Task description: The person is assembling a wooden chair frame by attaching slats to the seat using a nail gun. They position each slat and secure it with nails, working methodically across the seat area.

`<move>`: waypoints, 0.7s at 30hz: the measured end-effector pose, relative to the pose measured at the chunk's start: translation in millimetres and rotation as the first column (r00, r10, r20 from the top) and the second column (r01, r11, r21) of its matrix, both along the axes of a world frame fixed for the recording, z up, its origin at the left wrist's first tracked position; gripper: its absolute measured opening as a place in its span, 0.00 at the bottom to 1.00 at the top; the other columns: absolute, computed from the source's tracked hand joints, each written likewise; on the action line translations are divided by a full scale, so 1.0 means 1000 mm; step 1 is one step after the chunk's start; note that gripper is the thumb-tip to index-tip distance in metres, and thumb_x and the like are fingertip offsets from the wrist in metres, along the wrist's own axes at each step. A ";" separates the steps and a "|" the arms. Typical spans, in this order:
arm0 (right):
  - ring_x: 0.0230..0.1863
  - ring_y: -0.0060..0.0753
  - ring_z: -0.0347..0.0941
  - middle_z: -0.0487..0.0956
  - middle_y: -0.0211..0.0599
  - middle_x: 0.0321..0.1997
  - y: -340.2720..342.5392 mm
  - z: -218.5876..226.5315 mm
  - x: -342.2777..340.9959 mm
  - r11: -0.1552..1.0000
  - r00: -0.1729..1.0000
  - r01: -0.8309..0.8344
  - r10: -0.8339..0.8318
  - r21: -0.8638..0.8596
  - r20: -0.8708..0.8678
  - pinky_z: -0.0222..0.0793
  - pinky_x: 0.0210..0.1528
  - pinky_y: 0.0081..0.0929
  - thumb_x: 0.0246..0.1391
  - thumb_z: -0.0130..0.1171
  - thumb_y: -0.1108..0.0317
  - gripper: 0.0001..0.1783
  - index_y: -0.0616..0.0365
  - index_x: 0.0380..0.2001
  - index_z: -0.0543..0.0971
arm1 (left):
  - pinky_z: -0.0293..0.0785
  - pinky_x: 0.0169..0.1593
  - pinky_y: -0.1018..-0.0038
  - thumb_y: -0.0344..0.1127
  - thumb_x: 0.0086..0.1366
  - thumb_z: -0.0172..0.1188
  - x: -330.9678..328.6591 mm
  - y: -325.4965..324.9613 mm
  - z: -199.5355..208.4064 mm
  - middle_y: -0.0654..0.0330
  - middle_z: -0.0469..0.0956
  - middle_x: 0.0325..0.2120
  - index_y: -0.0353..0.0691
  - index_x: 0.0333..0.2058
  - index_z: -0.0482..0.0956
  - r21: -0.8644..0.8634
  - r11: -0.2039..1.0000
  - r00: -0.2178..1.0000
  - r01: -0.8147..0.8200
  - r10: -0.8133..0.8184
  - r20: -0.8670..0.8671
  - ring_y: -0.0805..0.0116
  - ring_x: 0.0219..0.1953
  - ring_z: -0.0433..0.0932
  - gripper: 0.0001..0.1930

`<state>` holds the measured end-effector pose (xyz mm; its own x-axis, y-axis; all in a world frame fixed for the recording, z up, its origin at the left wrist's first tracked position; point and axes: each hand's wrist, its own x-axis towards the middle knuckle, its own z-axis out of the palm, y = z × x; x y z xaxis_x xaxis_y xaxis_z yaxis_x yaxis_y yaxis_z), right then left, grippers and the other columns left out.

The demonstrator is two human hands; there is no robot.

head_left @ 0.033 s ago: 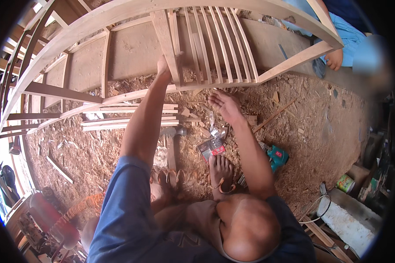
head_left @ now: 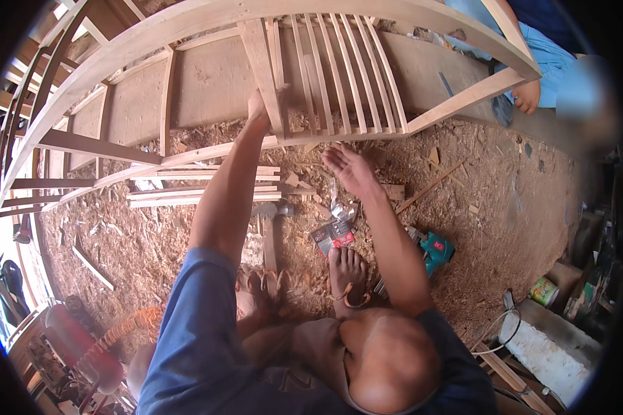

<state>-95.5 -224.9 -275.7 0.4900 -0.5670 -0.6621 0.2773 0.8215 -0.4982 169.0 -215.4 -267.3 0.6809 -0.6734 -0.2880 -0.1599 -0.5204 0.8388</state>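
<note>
Littered flr [head_left: 491, 187]: frame [head_left: 159, 31] runs L-R, L fingers [head_left: 282, 88] clamp post [head_left: 259, 62], R fingers [head_left: 333, 158] apart.

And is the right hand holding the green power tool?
No: the right hand is open near the slats, while the green power tool lies on the shavings-strewn floor.

Inventory by kind, as I count it from my remote station: one curved wooden frame [head_left: 214, 14]; one wide crosspiece [head_left: 262, 69]; six or seven narrow slats [head_left: 335, 72], the exact number uncertain to me; and at least four loose strips [head_left: 204, 195]. I tally two wearer's hands, one left hand [head_left: 257, 107] and one right hand [head_left: 351, 171], plus two bare feet [head_left: 347, 268]. Single items: one hammer [head_left: 273, 208], one teal power tool [head_left: 437, 250], one flat package [head_left: 333, 236], one can [head_left: 545, 291], one red tank [head_left: 83, 346] and one co-worker's hand [head_left: 527, 96].
</note>
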 end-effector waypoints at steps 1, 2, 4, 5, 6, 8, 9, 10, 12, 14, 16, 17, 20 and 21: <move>0.57 0.51 0.76 0.77 0.57 0.55 -0.001 -0.013 0.007 0.984 0.988 0.089 -0.107 0.153 0.112 0.77 0.64 0.41 0.64 0.51 0.80 0.16 0.73 0.53 0.74 | 0.74 0.29 0.67 0.61 0.65 0.60 -0.001 -0.001 0.000 0.59 0.75 0.16 0.31 0.31 0.81 0.019 1.000 1.000 -0.004 0.004 -0.010 0.67 0.19 0.76 0.31; 0.60 0.51 0.74 0.76 0.56 0.57 -0.004 -0.025 0.013 0.979 0.962 0.099 -0.141 0.179 0.235 0.73 0.67 0.42 0.64 0.51 0.80 0.16 0.72 0.54 0.73 | 0.74 0.28 0.68 0.61 0.65 0.61 0.000 -0.001 0.002 0.58 0.76 0.17 0.30 0.34 0.82 0.043 0.999 0.998 0.026 -0.028 0.052 0.68 0.20 0.77 0.31; 0.66 0.51 0.69 0.74 0.54 0.60 -0.022 -0.045 0.026 0.941 0.902 0.178 -0.272 0.287 0.335 0.65 0.74 0.45 0.64 0.51 0.81 0.18 0.70 0.56 0.72 | 0.72 0.26 0.69 0.60 0.64 0.62 -0.002 -0.003 0.007 0.60 0.75 0.15 0.30 0.32 0.82 0.005 0.998 0.998 0.063 -0.063 0.008 0.69 0.18 0.75 0.30; 0.68 0.50 0.67 0.73 0.52 0.62 -0.027 -0.053 0.028 0.954 0.888 0.135 -0.236 0.267 0.394 0.62 0.75 0.47 0.63 0.50 0.81 0.19 0.69 0.57 0.72 | 0.72 0.25 0.69 0.60 0.65 0.62 -0.003 -0.002 0.010 0.60 0.74 0.14 0.31 0.30 0.82 -0.035 0.998 0.998 0.046 -0.047 -0.032 0.69 0.17 0.74 0.30; 0.70 0.49 0.64 0.72 0.51 0.63 -0.030 -0.060 0.032 0.956 0.883 0.132 -0.233 0.262 0.407 0.58 0.77 0.48 0.63 0.50 0.82 0.20 0.67 0.58 0.72 | 0.72 0.25 0.69 0.60 0.65 0.62 -0.006 -0.002 0.013 0.61 0.73 0.14 0.32 0.28 0.81 -0.038 0.999 0.997 0.019 -0.021 -0.075 0.69 0.17 0.73 0.29; 0.70 0.47 0.64 0.73 0.46 0.64 -0.034 -0.071 0.037 0.956 0.876 0.155 -0.250 0.250 0.412 0.59 0.77 0.48 0.63 0.54 0.78 0.20 0.62 0.59 0.73 | 0.71 0.24 0.69 0.59 0.65 0.62 -0.009 -0.001 0.019 0.62 0.72 0.13 0.34 0.25 0.79 -0.068 0.996 0.986 -0.053 0.041 -0.162 0.70 0.16 0.72 0.28; 0.69 0.46 0.66 0.74 0.45 0.63 -0.035 -0.075 0.037 0.973 0.869 0.087 -0.180 0.214 0.461 0.60 0.76 0.49 0.63 0.56 0.76 0.20 0.62 0.58 0.73 | 0.70 0.24 0.69 0.59 0.65 0.62 -0.008 -0.001 0.021 0.63 0.72 0.14 0.35 0.24 0.79 -0.055 0.998 0.993 -0.040 0.034 -0.109 0.70 0.17 0.72 0.28; 0.67 0.45 0.68 0.75 0.44 0.61 -0.037 -0.079 0.036 0.979 0.856 0.020 -0.121 0.203 0.502 0.62 0.75 0.49 0.63 0.58 0.75 0.19 0.61 0.57 0.73 | 0.70 0.24 0.69 0.58 0.65 0.63 -0.007 -0.001 0.023 0.63 0.72 0.14 0.36 0.24 0.79 -0.003 1.000 0.995 -0.009 0.009 -0.098 0.71 0.17 0.72 0.27; 0.65 0.44 0.71 0.78 0.43 0.59 -0.038 -0.087 0.037 0.984 0.823 -0.074 -0.031 0.161 0.568 0.66 0.72 0.52 0.63 0.62 0.66 0.18 0.58 0.54 0.76 | 0.73 0.29 0.69 0.57 0.65 0.62 -0.005 0.000 0.025 0.61 0.74 0.17 0.35 0.31 0.79 0.079 0.996 0.991 0.047 -0.037 -0.129 0.69 0.21 0.75 0.26; 0.65 0.44 0.71 0.78 0.42 0.58 -0.041 -0.093 0.042 0.981 0.826 -0.117 0.009 0.156 0.563 0.65 0.72 0.52 0.64 0.61 0.64 0.18 0.57 0.54 0.75 | 0.77 0.35 0.69 0.56 0.66 0.61 -0.003 0.002 0.026 0.59 0.77 0.21 0.32 0.42 0.80 0.100 0.993 0.977 0.068 -0.046 -0.210 0.67 0.26 0.78 0.27; 0.64 0.44 0.72 0.79 0.42 0.58 -0.046 -0.098 0.047 0.977 0.830 -0.136 0.021 0.165 0.557 0.64 0.73 0.53 0.65 0.61 0.62 0.18 0.56 0.55 0.75 | 0.78 0.36 0.69 0.56 0.66 0.61 -0.002 0.004 0.026 0.59 0.76 0.20 0.30 0.45 0.80 0.071 0.996 0.987 0.062 -0.051 -0.153 0.66 0.27 0.79 0.29; 0.64 0.44 0.72 0.79 0.42 0.58 -0.047 -0.099 0.048 0.975 0.835 -0.139 0.021 0.174 0.550 0.64 0.73 0.52 0.65 0.60 0.61 0.18 0.56 0.55 0.75 | 0.78 0.35 0.69 0.56 0.66 0.61 -0.002 0.005 0.025 0.60 0.74 0.19 0.29 0.45 0.80 0.057 0.997 0.987 0.060 -0.050 -0.151 0.66 0.26 0.79 0.29; 0.63 0.44 0.71 0.78 0.41 0.59 -0.047 -0.100 0.050 0.969 0.860 -0.082 -0.049 0.232 0.509 0.62 0.72 0.51 0.66 0.59 0.61 0.18 0.57 0.55 0.75 | 0.77 0.38 0.70 0.56 0.65 0.62 0.004 0.004 0.021 0.56 0.78 0.23 0.30 0.47 0.80 0.013 0.981 0.977 0.192 -0.190 -0.100 0.65 0.31 0.80 0.30; 0.63 0.44 0.71 0.78 0.41 0.59 -0.045 -0.099 0.049 0.960 0.887 -0.031 -0.102 0.279 0.450 0.62 0.72 0.50 0.66 0.59 0.62 0.18 0.57 0.55 0.74 | 0.78 0.40 0.70 0.56 0.64 0.62 0.005 0.003 0.018 0.55 0.80 0.26 0.31 0.49 0.80 0.077 0.989 0.960 0.129 -0.106 -0.257 0.64 0.34 0.81 0.30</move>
